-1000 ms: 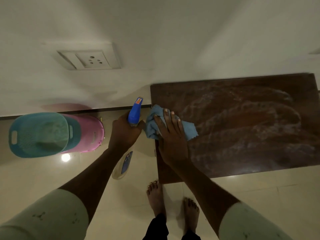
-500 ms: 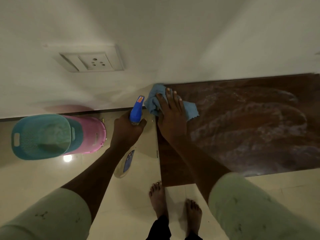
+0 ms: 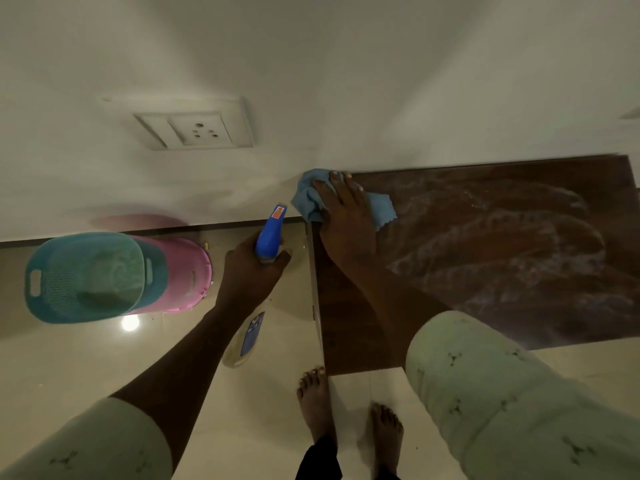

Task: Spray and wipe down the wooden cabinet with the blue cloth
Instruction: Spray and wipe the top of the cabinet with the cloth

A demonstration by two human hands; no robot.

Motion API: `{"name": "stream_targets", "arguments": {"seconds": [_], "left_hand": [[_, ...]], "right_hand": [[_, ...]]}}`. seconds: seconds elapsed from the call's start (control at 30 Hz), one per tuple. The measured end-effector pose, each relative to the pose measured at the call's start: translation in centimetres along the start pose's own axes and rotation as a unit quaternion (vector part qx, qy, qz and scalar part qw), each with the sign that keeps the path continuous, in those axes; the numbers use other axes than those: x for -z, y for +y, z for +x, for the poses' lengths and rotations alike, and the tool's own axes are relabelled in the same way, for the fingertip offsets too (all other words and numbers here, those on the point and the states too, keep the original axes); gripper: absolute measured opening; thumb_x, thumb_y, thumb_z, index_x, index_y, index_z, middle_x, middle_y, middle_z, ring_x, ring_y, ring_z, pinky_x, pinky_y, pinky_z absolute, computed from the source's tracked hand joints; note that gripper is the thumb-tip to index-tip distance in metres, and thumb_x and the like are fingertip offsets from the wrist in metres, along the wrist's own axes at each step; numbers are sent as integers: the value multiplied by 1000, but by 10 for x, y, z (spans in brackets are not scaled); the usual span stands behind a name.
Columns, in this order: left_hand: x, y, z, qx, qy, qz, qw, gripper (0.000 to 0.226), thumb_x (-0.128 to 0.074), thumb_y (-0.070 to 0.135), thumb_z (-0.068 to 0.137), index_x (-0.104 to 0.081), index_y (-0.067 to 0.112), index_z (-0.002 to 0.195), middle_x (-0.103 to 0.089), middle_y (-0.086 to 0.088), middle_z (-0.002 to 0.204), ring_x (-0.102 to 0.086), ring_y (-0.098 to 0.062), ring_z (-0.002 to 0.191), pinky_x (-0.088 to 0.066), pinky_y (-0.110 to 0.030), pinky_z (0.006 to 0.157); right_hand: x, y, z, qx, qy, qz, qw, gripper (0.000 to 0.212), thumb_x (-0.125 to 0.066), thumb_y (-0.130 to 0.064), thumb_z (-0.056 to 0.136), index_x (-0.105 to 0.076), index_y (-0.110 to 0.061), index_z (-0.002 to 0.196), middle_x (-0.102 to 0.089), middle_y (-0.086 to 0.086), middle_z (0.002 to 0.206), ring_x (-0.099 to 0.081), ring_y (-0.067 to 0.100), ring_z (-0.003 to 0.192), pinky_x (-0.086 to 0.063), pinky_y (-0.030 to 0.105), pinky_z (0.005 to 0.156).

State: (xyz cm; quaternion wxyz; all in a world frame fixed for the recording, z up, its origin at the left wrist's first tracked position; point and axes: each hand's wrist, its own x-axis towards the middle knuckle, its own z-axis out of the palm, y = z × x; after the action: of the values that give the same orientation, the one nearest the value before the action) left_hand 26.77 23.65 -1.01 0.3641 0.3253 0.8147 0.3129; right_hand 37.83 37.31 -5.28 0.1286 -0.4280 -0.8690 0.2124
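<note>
At cabinet (image 3: 485,271) corner, right hand (image 3: 346,223) flat on blue cloth (image 3: 308,199).

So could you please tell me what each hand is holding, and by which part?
The left hand grips the blue-topped spray bottle around its neck; the right hand presses the crumpled blue cloth flat onto the wooden cabinet top.
</note>
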Motion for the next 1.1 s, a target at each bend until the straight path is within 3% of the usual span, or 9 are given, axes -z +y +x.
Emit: {"name": "stream_targets", "arguments": {"seconds": [0.07,0.17,0.27,0.37,0.5,0.63,0.8,0.97,1.1], "left_hand": [[0,3,-2,-7,-12,9,1000,43,-66,27,84,-53,9,121,-62,-1,79,-61,-12,69,-42,-18,63],[-2,13,1,-20,-25,27,999,34,-68,29,82,-54,16,110,-58,7,68,-58,-8,62,-40,-17,57],[-10,31,11,-42,-42,45,997,27,-70,29,79,-49,26,96,-56,9,66,-58,-9,61,-41,-21,57],[-23,51,25,-62,-52,90,993,32,-69,38,77,-53,26,102,-57,10,71,-58,-8,65,-41,-23,62],[-41,80,39,-66,-62,110,990,44,-69,40,77,-56,19,112,-59,7,72,-58,-7,63,-44,-23,66],[-55,101,40,-79,-80,128,985,30,-70,40,76,-53,30,99,-56,13,67,-58,-6,61,-41,-21,64],[-65,97,15,-31,-138,136,981,33,-73,34,75,-55,22,100,-66,1,75,-66,-16,66,-52,-28,68],[-79,72,-31,-30,-247,155,956,32,-74,31,75,-56,25,101,-58,15,75,-60,-4,70,-45,-15,64],[-87,57,-52,25,-299,164,940,34,-74,29,76,-54,26,104,-61,12,74,-63,-2,62,-40,-7,52]], "right_hand": [[11,1,1,6,-12,32,999,44,-53,-1,88,-53,-3,133,-51,21,138,-45,36,131,-28,36,115],[50,18,-1,-20,21,123,992,34,-52,1,91,-60,0,123,-64,22,117,-64,33,105,-41,17,90],[101,51,-6,-135,133,189,964,36,-46,-10,91,-60,-3,123,-62,16,122,-58,21,113,-41,24,101],[146,89,-19,-238,241,247,908,40,-43,-17,93,-57,4,125,-60,12,115,-56,6,104,-41,17,101],[176,130,-35,-356,228,239,874,37,-39,-26,100,-49,-20,135,-57,13,131,-53,31,121,-41,49,105],[183,133,-38,-335,254,261,869,33,-38,-2,101,-51,3,130,-56,25,127,-53,34,120,-41,31,105],[183,136,-50,-342,244,281,863,32,-37,1,100,-54,7,126,-57,25,122,-54,30,111,-42,39,103],[176,147,-52,-351,230,302,856,30,-36,0,100,-56,12,119,-59,5,89,-54,9,82,-46,14,78],[167,148,-54,-300,217,312,875,30,-40,1,98,-57,4,123,-61,20,118,-59,25,109,-46,35,102]]}}
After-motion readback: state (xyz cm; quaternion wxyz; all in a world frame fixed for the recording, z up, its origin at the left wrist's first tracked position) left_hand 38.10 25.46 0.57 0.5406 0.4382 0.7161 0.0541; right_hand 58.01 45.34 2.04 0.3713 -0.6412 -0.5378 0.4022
